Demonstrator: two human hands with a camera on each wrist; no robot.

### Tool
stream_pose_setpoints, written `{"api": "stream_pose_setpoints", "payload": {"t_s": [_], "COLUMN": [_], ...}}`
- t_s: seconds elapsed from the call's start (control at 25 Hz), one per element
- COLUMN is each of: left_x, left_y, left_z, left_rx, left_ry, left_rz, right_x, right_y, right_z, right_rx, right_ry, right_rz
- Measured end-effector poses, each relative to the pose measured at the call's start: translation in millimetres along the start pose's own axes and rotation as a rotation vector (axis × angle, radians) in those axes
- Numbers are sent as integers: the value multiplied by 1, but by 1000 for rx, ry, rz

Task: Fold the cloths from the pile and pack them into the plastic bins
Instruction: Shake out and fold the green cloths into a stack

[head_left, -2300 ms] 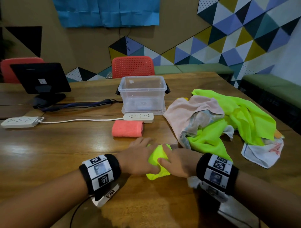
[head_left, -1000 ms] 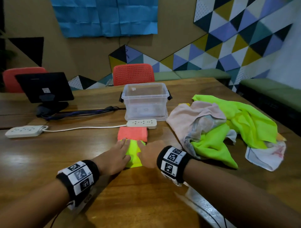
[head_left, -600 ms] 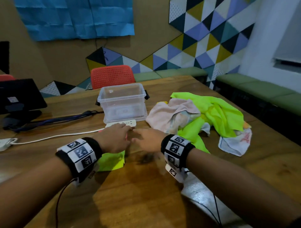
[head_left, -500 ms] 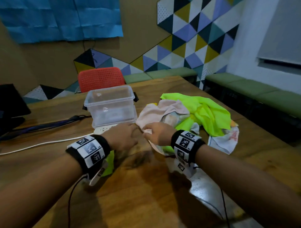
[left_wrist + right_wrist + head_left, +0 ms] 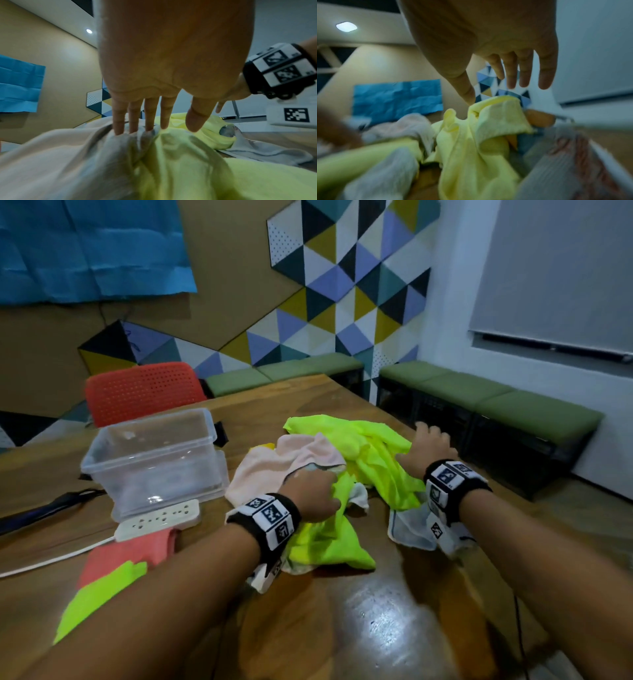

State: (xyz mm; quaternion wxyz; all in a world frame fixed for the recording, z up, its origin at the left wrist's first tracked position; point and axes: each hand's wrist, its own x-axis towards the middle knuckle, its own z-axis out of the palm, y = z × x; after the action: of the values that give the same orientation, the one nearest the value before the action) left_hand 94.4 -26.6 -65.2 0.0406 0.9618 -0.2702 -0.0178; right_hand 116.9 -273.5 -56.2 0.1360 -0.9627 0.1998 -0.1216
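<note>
Both your hands are over the pile of cloths [image 5: 342,470] on the wooden table [image 5: 359,621]. Your left hand [image 5: 313,494] is on the near side of the pile, where the pale pink cloth [image 5: 274,467] meets a neon yellow-green cloth [image 5: 376,460]. In the left wrist view its fingers [image 5: 133,115] are straight and point down, and their tips press into a grey-white cloth [image 5: 120,148] just beside the yellow-green one; they do not close around anything. Your right hand [image 5: 428,446] is above the far right part of the pile. In the right wrist view its fingers [image 5: 525,73] are stretched and relaxed, a little above the yellow-green cloth, and the hand holds nothing; the thumb tip is very near to a fold, but I cannot tell if it touches.

A white cloth with a dark edge [image 5: 411,529] lies at the right side of the pile, under your right wrist. The clear plastic bin [image 5: 154,460] stands left of the pile, and no cloth shows inside it. In front of the bin is a white power strip [image 5: 157,518]. Nearer to you lie a folded coral cloth [image 5: 126,556] and a folded yellow-green cloth [image 5: 99,594], touching each other, partly hidden by your left forearm.
</note>
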Motion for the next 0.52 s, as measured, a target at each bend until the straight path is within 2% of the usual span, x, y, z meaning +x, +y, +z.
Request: {"api": "stream_pose_setpoints", "payload": {"t_s": [0.08, 0.12, 0.2, 0.28, 0.32, 0.4, 0.52], "left_x": [14, 20, 30, 36, 37, 41, 47], "left_y": [8, 11, 12, 12, 13, 14, 24], "left_z": [4, 5, 6, 4, -1, -15, -50], "left_rx": [150, 187, 191, 176, 174, 146, -289], "left_ry": [-13, -31, -83, -86, -52, 120, 361], "left_rz": [-20, -33, -59, -77, -78, -65, 58], "right_x": [19, 24, 29, 29, 29, 27, 18], "right_y": [10, 13, 12, 6, 2, -10, -40], "right_z": [3, 5, 8, 6, 2, -13, -50], "right_rx": [90, 119, 158, 298, 407, 590, 672], "right_ry": [-146, -172, -142, -34, 21, 101, 111], "right_rz": [70, 71, 58, 30, -12, -165, -494]}}
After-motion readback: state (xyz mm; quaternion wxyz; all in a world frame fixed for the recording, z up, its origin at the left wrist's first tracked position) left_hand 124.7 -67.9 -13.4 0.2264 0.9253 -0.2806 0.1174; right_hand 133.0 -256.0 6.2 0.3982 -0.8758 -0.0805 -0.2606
